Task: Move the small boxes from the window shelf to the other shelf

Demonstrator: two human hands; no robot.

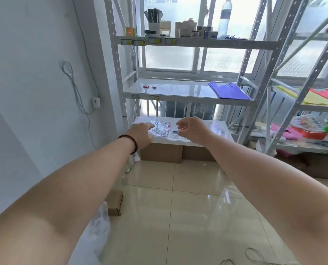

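Observation:
Several small boxes point(201, 32) stand on the top level of the white metal window shelf point(197, 42), beside a plastic bottle point(224, 18) and a cup of dark sticks point(153, 18). Both my arms stretch toward the lowest level point(218, 124). My left hand point(143, 133), with a dark bead bracelet on the wrist, hovers at flat clear packets point(160, 129) lying there, fingers loosely extended. My right hand point(192, 131) is beside it with curled, spread fingers, holding nothing. A second shelf point(302, 106) stands at the right.
The middle level holds two tiny red pieces point(149, 87) and folded purple bags point(228, 90). Coloured bags and packets fill the right shelf. Cardboard boxes point(161, 153) sit under the lowest level, a small carton point(115, 204) and a plastic bag point(96, 232) on the tiled floor.

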